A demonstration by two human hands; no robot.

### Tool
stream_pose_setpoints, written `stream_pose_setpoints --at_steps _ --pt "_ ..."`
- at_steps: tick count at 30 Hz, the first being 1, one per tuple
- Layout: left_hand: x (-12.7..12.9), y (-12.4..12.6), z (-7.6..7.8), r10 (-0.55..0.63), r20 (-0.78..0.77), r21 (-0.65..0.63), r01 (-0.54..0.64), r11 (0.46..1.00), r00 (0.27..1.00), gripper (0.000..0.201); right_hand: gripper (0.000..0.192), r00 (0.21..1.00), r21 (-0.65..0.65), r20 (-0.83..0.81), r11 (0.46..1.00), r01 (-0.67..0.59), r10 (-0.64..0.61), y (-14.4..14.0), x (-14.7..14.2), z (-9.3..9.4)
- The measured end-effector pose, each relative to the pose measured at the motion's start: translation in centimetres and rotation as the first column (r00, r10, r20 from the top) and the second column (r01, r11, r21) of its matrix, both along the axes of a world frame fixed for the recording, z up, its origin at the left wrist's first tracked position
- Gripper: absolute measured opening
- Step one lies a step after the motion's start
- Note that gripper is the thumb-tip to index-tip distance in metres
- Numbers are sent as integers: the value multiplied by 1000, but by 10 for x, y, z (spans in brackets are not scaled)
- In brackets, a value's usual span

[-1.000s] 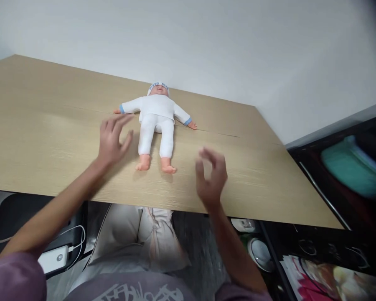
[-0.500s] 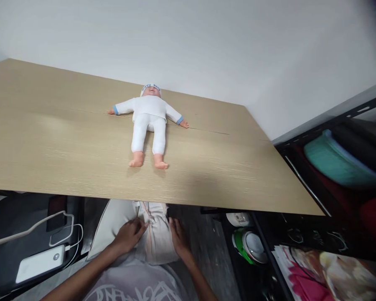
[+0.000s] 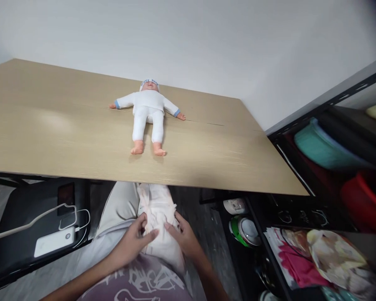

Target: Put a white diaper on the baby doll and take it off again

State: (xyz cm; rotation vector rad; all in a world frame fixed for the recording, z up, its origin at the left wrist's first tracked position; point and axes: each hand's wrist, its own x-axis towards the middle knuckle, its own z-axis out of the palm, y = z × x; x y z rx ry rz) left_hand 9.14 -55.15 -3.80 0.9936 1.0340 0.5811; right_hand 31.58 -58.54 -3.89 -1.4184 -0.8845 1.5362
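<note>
White cloth (image 3: 158, 217) on my lap, both hands' fingers (image 3: 141, 221) grasping it; doll (image 3: 148, 115) lies untouched on tabletop (image 3: 65, 138).

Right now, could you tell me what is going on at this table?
A seated person has both hands on a white padded thing, perhaps a diaper, lying in their lap below the table edge. The left hand and the right hand grip it from either side. On the table a baby doll in white clothes lies on its back, arms spread, untouched. A power bank with a cable sits to the left.
</note>
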Motion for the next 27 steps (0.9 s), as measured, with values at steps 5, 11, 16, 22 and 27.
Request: stream_pose_setpoints --at_steps 5,11,16,22,27 --pt "-32 -28 83 -132 -192 321 189 928 972 30 53 1000 147 -17 989 -23 26 -28 2 75" --pt "-26 -1 85 53 -58 368 -28 929 997 46 51 999 233 -48 972 26 -15 17 -21 86" --pt "-25 30 67 138 25 135 -140 981 990 64 59 996 230 -90 973 -9 30 63 -44 60" --pt "-27 47 44 190 33 -101 -185 977 981 89 48 944 254 330 965 -66 -23 70 -40 16" --pt "-27 46 33 188 32 -118 -183 976 982 96 41 743 467 578 883 37 -337 52 -29 21"
